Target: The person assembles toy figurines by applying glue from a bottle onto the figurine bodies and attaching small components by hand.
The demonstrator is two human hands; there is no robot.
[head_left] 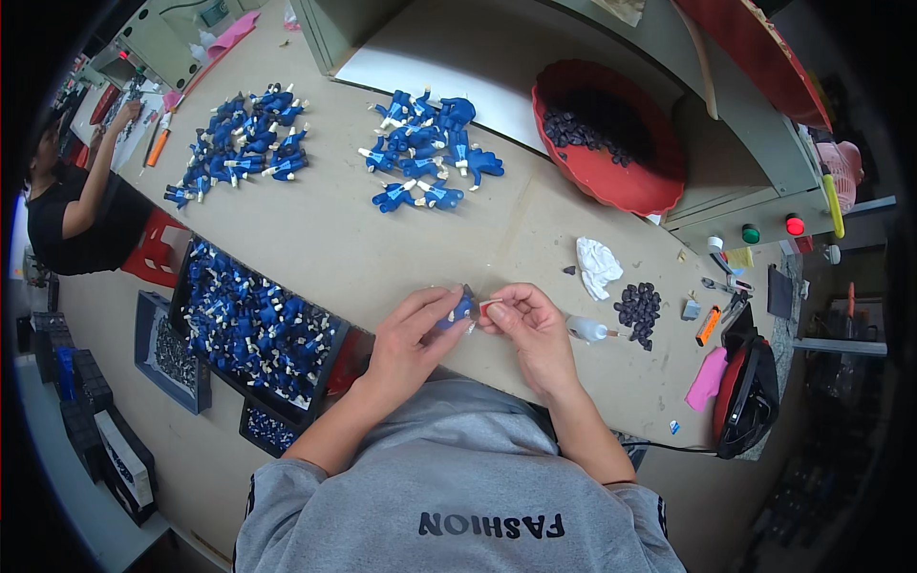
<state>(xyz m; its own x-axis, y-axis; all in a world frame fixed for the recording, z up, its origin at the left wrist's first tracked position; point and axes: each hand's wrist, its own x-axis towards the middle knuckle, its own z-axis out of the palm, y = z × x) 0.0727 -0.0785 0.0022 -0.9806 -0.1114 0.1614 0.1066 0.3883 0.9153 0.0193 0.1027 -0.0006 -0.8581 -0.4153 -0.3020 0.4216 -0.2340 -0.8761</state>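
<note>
My left hand (409,336) is closed around a small blue figurine (462,309) with pale parts, its dark top showing past the fingertips. Close beside it, my right hand (542,342) pinches a small red piece (488,307) between thumb and fingers. The two hands nearly meet above the bench's front edge; whether the red piece touches the figurine is too small to tell. To the right of my right hand lies a small translucent bottle (586,329) with a thin tip. Past it sits a pile of small dark pieces (639,311), with a crumpled white cloth (599,267) behind.
Blue figurines lie in two groups (250,143) (420,143) farther back. A black crate of figurines (253,329) stands at left. A red scalloped bowl (611,183) tilts on the shelf. Tools (709,325) and a black-red bag (750,396) are at right. Another person (81,205) sits far left.
</note>
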